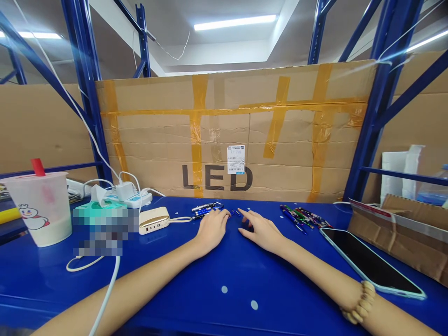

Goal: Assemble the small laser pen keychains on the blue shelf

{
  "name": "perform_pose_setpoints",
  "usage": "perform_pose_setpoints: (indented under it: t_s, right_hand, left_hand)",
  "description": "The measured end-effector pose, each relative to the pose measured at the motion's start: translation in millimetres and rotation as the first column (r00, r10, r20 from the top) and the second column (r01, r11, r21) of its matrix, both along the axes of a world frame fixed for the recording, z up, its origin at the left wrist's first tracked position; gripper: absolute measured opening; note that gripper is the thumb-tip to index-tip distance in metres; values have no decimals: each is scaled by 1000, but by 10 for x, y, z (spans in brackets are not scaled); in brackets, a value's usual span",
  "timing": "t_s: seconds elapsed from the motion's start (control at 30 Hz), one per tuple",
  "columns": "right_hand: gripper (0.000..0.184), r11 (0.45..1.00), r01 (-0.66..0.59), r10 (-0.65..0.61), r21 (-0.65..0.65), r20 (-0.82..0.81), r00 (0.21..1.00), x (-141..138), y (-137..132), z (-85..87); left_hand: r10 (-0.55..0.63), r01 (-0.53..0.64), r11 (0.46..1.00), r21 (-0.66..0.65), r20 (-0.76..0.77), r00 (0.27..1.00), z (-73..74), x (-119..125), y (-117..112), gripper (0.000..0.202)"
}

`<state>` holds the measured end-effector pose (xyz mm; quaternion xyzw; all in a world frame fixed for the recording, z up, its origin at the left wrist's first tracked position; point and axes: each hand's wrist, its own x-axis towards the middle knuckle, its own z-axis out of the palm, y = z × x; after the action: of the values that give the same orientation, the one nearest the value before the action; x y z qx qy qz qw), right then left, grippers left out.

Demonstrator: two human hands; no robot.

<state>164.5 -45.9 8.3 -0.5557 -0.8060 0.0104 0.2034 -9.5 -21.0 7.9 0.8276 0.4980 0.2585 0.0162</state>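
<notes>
Left hand [213, 229] lies palm down on the blue table [196, 298], fingers loosely curved, empty as far as can be seen. Right hand [262, 231] is also palm down and relaxed, fingers spread, holding nothing visible.

A small blue pen part [235, 212] lies between the fingertips, just ahead of both hands. It is too small to read exactly; its long axis seems to slant across the gap. Neither hand is clearly nearer.

Pen bunch [205, 210], dark and blue, lies just ahead of the left hand, roughly crosswise. Mixed pens [303, 217] lie further out beyond the right hand, their long axes slanting.

Right of the right hand: phone [371, 261], dark screen up. Further right, a cardboard box [395, 233], contents unclear.

Left of the left hand: power bank [154, 220], power strip [128, 198], and further out a plastic cup [38, 208] with red straw, milky liquid in its base.
</notes>
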Motion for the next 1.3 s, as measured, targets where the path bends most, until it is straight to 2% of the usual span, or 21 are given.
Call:
perform_pose_setpoints:
  t_s: [0.2,0.37,0.43,0.6,0.83,0.97,1.03,1.1,1.2,1.3]
  right_hand:
    - [50,989,137,-132,-59,83,988,45,-3,14]
    - [48,977,200,-189,-73,133,973,8,-33,12]
    - [51,970,236,-227,-59,137,964,-3,-31,4]
    - [57,957,286,-279,-40,122,952,10,-2,-29]
    - [49,991,137,-136,-4,103,985,20,0,-12]
    - [45,997,-45,41,59,70,997,35,18,-26]
    - [32,990,-112,106,80,73,992,34,27,-31]
    - [22,988,-127,121,84,78,990,24,29,-31]
    - [20,992,-93,88,83,64,994,2,28,-23]
    - [22,996,-24,22,87,28,999,-6,32,-8]
  left_hand:
    - [145,-139,989,49,-163,976,28,-164,129,29]
    - [157,-141,985,99,-186,970,-21,-116,90,35]
    - [102,-82,989,123,-174,979,-31,-78,61,36]
    - [-165,179,980,82,-156,974,-75,-29,67,30]
    - [-285,283,958,53,26,958,-108,-76,198,20]
    - [-384,380,923,61,113,916,-69,-32,123,21]
    - [-379,371,925,78,158,912,-47,0,73,17]
    - [-336,324,942,91,195,921,-31,26,40,15]
    - [-250,237,967,88,194,949,-22,38,25,13]
    - [-124,111,989,100,126,984,-32,20,22,15]
